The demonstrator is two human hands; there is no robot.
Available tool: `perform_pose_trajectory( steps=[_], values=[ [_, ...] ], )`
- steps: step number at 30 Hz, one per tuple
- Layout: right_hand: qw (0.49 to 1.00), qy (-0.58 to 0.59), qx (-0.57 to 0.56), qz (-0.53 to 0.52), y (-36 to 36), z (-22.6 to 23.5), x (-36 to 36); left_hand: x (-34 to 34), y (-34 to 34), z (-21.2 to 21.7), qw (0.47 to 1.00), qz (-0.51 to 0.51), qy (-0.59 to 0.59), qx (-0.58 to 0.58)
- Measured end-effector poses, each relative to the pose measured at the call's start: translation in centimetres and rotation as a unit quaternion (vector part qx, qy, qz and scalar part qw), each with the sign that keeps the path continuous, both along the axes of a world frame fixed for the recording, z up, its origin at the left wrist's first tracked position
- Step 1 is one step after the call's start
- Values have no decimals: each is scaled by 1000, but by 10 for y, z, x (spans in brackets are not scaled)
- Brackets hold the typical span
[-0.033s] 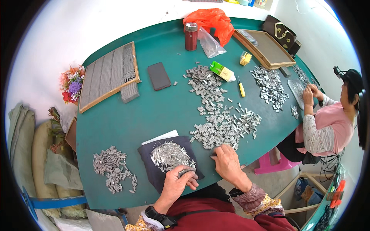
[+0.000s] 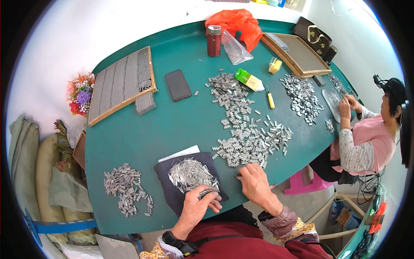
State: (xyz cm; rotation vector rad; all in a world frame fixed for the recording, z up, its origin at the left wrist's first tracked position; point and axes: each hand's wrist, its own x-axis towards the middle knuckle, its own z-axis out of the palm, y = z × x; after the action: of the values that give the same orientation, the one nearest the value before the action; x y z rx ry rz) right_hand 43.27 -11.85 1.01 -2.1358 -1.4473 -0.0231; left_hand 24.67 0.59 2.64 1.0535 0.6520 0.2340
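Leftmost, well left of the fingers of the left hand (image 2: 194, 208), see small grey metal pieces (image 2: 128, 190) heaped on the green worktop (image 2: 129, 142). Just beyond those fingers, note thin silvery pins (image 2: 189, 172) piled on a dark cloth (image 2: 173, 200). With curled fingers and thumb there, gripping a dark grey piece (image 2: 208, 193). Next, with fingertips of the right hand (image 2: 258, 186) drawn together, pinching a small dark piece (image 2: 237, 175). Just beyond, see notched metal pieces (image 2: 245, 146) broadly spread.
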Motion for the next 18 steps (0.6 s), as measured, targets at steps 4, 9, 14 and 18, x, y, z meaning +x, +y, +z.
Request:
perform_pose_trajectory(
  steps=[4, 9, 14, 18],
  values=[
    [995, 16, 66, 74, -15, -2, 3, -3, 3, 1, 1000, 6, -1, 2],
    [997, 26, 25, -72, -19, -2, -16, -1, 3, 0, 1000, 9, -8, -11],
    [996, 10, -18, -84, 2, 5, -31, 0, 2, -2, 1000, 16, -20, -7],
    [996, 77, 5, -55, 5, -2, -33, 0, 1, 1, 999, 25, -12, 15]
  ],
)
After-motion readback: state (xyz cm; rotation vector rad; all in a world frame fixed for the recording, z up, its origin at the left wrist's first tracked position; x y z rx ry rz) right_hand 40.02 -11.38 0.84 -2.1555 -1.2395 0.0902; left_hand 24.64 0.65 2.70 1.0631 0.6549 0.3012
